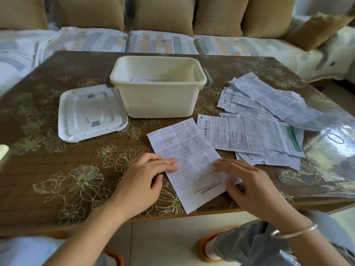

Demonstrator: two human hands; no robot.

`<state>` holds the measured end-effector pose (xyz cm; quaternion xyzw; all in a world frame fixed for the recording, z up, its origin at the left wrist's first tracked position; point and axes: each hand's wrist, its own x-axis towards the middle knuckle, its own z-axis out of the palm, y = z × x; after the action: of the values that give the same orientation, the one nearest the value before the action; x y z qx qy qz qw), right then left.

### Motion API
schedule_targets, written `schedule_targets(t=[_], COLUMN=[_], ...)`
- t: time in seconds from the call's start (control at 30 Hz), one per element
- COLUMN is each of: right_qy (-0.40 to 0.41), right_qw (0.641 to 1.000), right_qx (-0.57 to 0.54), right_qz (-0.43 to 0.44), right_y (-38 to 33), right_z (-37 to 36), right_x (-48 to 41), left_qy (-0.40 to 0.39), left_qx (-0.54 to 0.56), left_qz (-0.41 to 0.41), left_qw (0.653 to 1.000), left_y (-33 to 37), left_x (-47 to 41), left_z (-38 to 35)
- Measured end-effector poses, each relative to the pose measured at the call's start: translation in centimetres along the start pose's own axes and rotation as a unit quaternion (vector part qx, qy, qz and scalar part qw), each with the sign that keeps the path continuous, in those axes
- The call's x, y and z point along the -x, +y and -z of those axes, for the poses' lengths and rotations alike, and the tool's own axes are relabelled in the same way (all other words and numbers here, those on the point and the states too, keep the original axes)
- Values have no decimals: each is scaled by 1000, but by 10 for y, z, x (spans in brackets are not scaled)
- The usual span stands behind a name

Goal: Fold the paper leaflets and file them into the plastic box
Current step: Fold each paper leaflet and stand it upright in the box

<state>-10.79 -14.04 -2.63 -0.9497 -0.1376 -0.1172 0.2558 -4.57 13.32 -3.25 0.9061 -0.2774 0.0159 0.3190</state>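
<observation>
The unfolded leaflet [187, 160] runs lengthwise away from the person, tilted left. Left hand [146, 179] and right hand [247, 183] press flat-fingered on its opposite long edges, equally near, pinching nothing.

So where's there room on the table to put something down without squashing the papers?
The near left of the table is bare, between the lid and the near edge, left of the left hand. The strip behind the box is bare too. The right side is crowded with loose leaflets.
</observation>
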Motion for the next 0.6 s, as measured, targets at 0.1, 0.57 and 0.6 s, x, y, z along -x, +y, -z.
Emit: schedule_targets(t=[0.1, 0.57, 0.6], right_qy=[-49, 140, 140], right_qw=[998, 983, 981], right_qx=[23, -40, -59], right_qz=[17, -110, -121], right_y=[-5, -19, -22], right_z=[2, -8, -6], right_x=[1, -21, -25], left_qy=[-13, 3, 9], left_qx=[-2, 32, 37], left_qz=[-12, 13, 30], left_qw=[1000, 999, 999], left_y=[-3, -1, 1], left_x=[3, 5, 4], left_z=[-1, -1, -1])
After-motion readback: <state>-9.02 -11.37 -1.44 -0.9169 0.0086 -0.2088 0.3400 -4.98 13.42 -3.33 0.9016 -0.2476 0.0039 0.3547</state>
